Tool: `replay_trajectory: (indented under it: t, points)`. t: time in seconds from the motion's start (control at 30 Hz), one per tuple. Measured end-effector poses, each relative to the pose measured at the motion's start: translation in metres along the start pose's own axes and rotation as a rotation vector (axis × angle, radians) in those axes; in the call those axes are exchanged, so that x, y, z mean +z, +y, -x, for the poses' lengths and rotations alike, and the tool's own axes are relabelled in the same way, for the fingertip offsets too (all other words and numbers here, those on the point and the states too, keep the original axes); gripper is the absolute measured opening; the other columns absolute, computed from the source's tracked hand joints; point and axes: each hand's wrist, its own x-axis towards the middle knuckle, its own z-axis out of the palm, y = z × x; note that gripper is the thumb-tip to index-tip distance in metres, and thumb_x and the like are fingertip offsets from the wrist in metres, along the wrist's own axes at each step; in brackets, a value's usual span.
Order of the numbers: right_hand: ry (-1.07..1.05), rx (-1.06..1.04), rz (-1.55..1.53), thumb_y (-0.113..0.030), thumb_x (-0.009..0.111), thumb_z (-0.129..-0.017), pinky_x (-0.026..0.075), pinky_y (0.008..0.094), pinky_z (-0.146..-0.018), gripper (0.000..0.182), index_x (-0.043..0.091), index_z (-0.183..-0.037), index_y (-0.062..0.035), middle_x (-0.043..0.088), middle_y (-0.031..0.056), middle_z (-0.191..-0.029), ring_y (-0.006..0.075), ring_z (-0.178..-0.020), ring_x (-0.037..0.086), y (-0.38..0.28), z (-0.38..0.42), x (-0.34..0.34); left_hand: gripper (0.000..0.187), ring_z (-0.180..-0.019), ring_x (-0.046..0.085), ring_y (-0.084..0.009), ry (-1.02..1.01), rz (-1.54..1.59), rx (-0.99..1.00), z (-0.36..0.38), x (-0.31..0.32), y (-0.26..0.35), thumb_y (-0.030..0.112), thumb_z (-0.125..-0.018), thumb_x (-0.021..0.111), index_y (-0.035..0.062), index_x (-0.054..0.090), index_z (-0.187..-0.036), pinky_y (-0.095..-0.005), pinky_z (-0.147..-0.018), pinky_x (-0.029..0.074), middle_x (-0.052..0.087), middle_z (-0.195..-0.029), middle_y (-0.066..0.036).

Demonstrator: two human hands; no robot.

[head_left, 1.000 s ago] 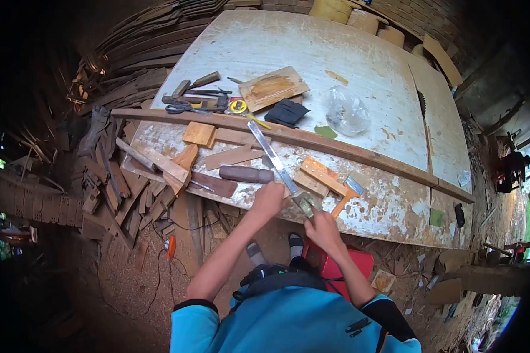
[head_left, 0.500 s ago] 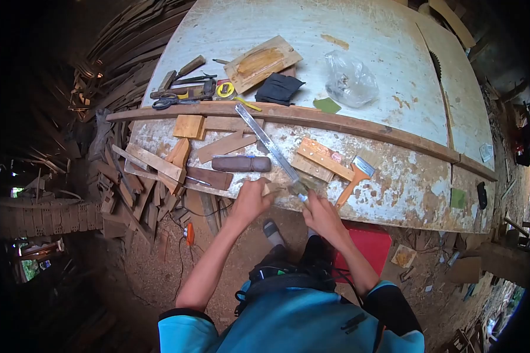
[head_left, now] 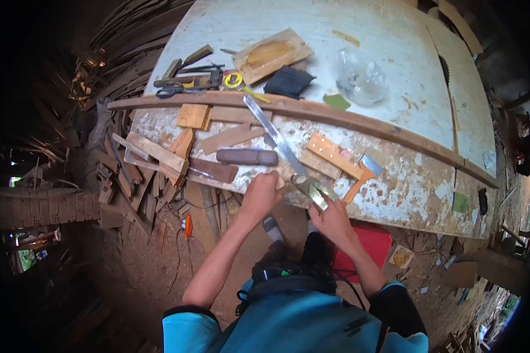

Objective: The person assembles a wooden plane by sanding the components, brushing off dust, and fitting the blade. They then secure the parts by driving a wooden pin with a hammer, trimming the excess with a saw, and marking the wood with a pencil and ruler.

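Note:
My right hand (head_left: pixel 334 220) is closed on a combination square (head_left: pixel 277 139), gripping it by the shiny metal head. Its long steel blade slants up and left over the workbench. Close to the head, at the bench's front edge, is my left hand (head_left: pixel 261 193), its fingers curled shut; what they hold, if anything, is hidden. A dark brown rounded wooden piece (head_left: pixel 247 157) lies just beyond the left hand. Right of the blade are a drilled wooden block (head_left: pixel 334 154) and a wide-bladed scraper (head_left: pixel 364 179) with an orange handle.
A long wooden strip (head_left: pixel 359 120) crosses the workbench (head_left: pixel 412 194). Behind it lie a tape measure (head_left: pixel 233 80), scissors (head_left: pixel 169 90), a hammer (head_left: pixel 172 69), a black cloth (head_left: pixel 289 82) and a plastic bag (head_left: pixel 361 76). Scrap wood (head_left: pixel 123 182) is heaped at the left.
The head of the combination square has turned and shows more clearly between my hands. Both hands appear slightly further right, and the bench view has shifted a little.

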Motion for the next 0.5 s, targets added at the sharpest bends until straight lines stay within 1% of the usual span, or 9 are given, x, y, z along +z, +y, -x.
replay_trajectory:
  t: [0.07,0.1,0.13,0.2,0.27,0.37,0.4,0.43,0.5]
  points:
    - [0.23,-0.169,-0.133,-0.012,0.058,-0.079,0.048,0.0432,-0.066,0.022,0.06,-0.097,0.0005,0.06,0.0224,-0.079,0.0416,-0.071,0.058,-0.007,-0.005,-0.007,0.026,-0.076,0.061,-0.0442,0.028,0.019,0.002,-0.013,-0.007,-0.002,0.014,-0.074,0.068,-0.0083,0.059,-0.085,-0.047,-0.068,0.049,0.059,-0.072,-0.03]
    - [0.259,-0.2,-0.126,-0.009,0.056,-0.077,0.049,0.0424,-0.06,0.014,0.061,-0.087,-0.0011,0.06,0.0175,-0.077,0.0374,-0.066,0.059,-0.022,-0.002,-0.021,0.026,-0.076,0.061,-0.0442,0.009,0.066,-0.017,-0.01,-0.009,-0.007,0.014,-0.074,0.068,-0.0082,0.059,-0.085,-0.0469,-0.067,0.049,0.059,-0.071,-0.03]
    - [0.213,-0.141,-0.214,-0.008,0.057,-0.077,0.049,0.0368,-0.061,0.013,0.061,-0.087,-0.0023,0.061,0.0139,-0.078,0.0318,-0.069,0.06,-0.027,0.004,-0.028,0.027,-0.075,0.061,-0.0442,-0.001,0.113,-0.037,-0.006,-0.01,-0.011,0.015,-0.074,0.068,-0.0081,0.059,-0.085,-0.0468,-0.067,0.049,0.059,-0.071,-0.03]
    - [0.334,-0.376,0.115,-0.008,0.057,-0.077,0.049,0.034,-0.064,0.012,0.061,-0.087,-0.0036,0.061,0.0105,-0.082,0.0279,-0.075,0.061,-0.045,0.012,-0.045,0.028,-0.073,0.061,-0.0428,0.009,0.081,0.002,-0.004,-0.01,-0.015,0.016,-0.074,0.069,-0.0076,0.06,-0.084,-0.0453,-0.066,0.048,0.059,-0.071,-0.029]
    - [0.286,-0.151,-0.37,-0.009,0.058,-0.077,0.049,0.0362,-0.065,0.011,0.061,-0.086,-0.0033,0.062,0.0106,-0.084,0.0282,-0.077,0.061,-0.052,0.018,-0.032,0.028,-0.073,0.06,-0.04,0.023,0.051,0.014,-0.004,-0.005,-0.019,0.018,-0.073,0.071,-0.0067,0.061,-0.083,-0.0435,-0.065,0.047,0.06,-0.071,-0.026]
    - [-0.068,-0.169,0.137,-0.01,0.057,-0.077,0.048,0.0399,-0.069,0.019,0.06,-0.091,0.0033,0.061,0.0215,-0.083,0.0373,-0.083,0.06,-0.011,-0.006,-0.003,0.028,-0.075,0.06,-0.0409,-0.04,0.113,-0.1,-0.001,-0.023,-0.002,0.017,-0.073,0.07,-0.0067,0.06,-0.084,-0.0442,-0.067,0.046,0.059,-0.073,-0.027]
    - [-0.302,0.148,0.009,-0.01,0.056,-0.076,0.048,0.0407,-0.07,0.022,0.059,-0.092,0.0053,0.06,0.0254,-0.084,0.0404,-0.085,0.059,-0.009,-0.014,0.004,0.027,-0.076,0.06,-0.0422,-0.011,0.06,-0.063,0.004,-0.017,-0.006,0.015,-0.073,0.07,-0.0071,0.06,-0.083,-0.0453,-0.068,0.047,0.059,-0.073,-0.028]
    - [-0.133,0.075,-0.034,-0.008,0.054,-0.077,0.049,0.0425,-0.072,0.023,0.057,-0.095,0.0064,0.06,0.0291,-0.086,0.0445,-0.087,0.057,-0.005,-0.009,0.008,0.026,-0.077,0.059,-0.0436,0.018,0.001,-0.022,0.008,-0.011,-0.014,0.014,-0.072,0.069,-0.0075,0.059,-0.082,-0.0465,-0.069,0.047,0.059,-0.073,-0.029]
    - [0.117,-0.033,-0.136,-0.009,0.054,-0.078,0.048,0.0436,-0.074,0.024,0.058,-0.096,0.0055,0.061,0.028,-0.088,0.0442,-0.088,0.057,-0.005,-0.011,-0.004,0.024,-0.081,0.059,-0.0447,0.057,-0.036,0.014,0.001,-0.02,-0.025,0.012,-0.072,0.068,-0.0068,0.058,-0.083,-0.0473,-0.073,0.048,0.059,-0.078,-0.031]
